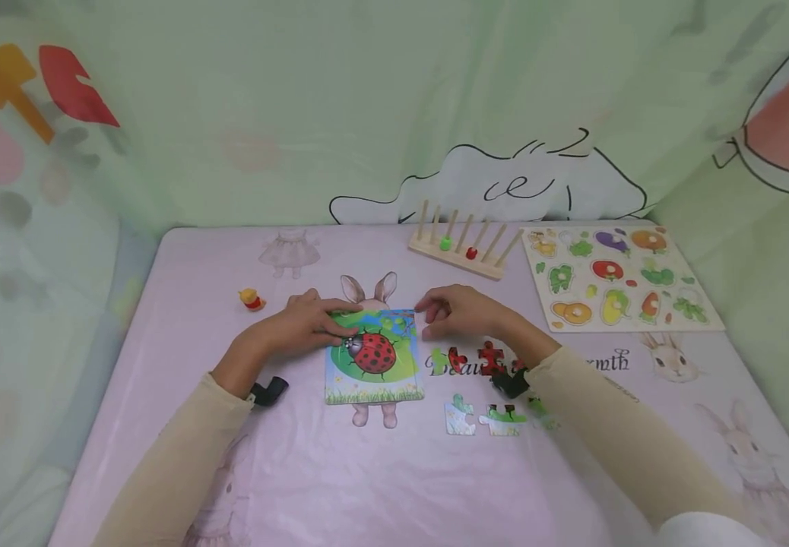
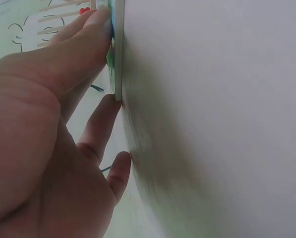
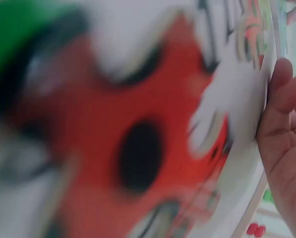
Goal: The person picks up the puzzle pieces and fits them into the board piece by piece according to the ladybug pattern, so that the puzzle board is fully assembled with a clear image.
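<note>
A square ladybug puzzle board [image 1: 374, 372] lies flat on the pink table. My left hand [image 1: 304, 325] rests on its upper left part; the left wrist view shows the thumb on its face and another fingertip at the edge of the board [image 2: 119, 49]. Beside the upper right corner, my right hand [image 1: 466, 310] has bent fingers, the index tip at or close to the corner, and no held thing shows. Loose jigsaw pieces lie right of the board, among them a red one [image 1: 490, 358], a grass one [image 1: 461, 416] and a green one [image 1: 504, 419]. My right forearm covers some.
A wooden peg rack [image 1: 463, 254] with a green and a red bead stands at the back. Right of it lies a vegetable knob puzzle [image 1: 620, 281]. A small yellow and red bear figure [image 1: 251, 299] sits left of my left hand. Green curtains [image 1: 264, 114] enclose the table.
</note>
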The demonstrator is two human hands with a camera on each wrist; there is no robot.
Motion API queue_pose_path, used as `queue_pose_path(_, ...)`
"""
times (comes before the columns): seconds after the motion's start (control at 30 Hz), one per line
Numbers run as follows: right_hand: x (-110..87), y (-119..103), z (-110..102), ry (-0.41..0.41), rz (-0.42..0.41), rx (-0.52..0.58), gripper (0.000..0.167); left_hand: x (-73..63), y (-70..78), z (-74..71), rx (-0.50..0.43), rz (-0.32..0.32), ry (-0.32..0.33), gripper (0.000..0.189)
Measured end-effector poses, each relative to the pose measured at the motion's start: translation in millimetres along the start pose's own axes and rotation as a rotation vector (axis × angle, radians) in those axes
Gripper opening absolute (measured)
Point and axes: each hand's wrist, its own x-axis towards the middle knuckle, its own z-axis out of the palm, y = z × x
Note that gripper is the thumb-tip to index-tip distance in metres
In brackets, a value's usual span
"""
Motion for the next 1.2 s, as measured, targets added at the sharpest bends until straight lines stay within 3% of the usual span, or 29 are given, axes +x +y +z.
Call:
queue_pose_path(0.27, -34.6, 19, -2, 0.009, -0.022, -0.104, 0.022, 1.1, -2.5, 4.5, 0.012, 0.029, 0.022, 0.033)
queue_pose_path(0.5, -53.0, 27, 5, 0.035, -0.058, -0.125, 0.032, 10.7, 0.2, 6.5, 0.036, 0.002, 0.053, 0.033)
queue_pose_path(0.8, -53.7, 21, 11, 0.094, -0.067, -0.169, 0.030, 21.6, 0.2, 3.0, -0.007, -0.028, 0.031, 0.031)
queue_pose_path(1.2, -45.4, 18, -5, -0.044, -0.006, -0.133, 0.019, 28.6, -4.4, -6.1, -0.020, 0.023, -0.016, 0.031)
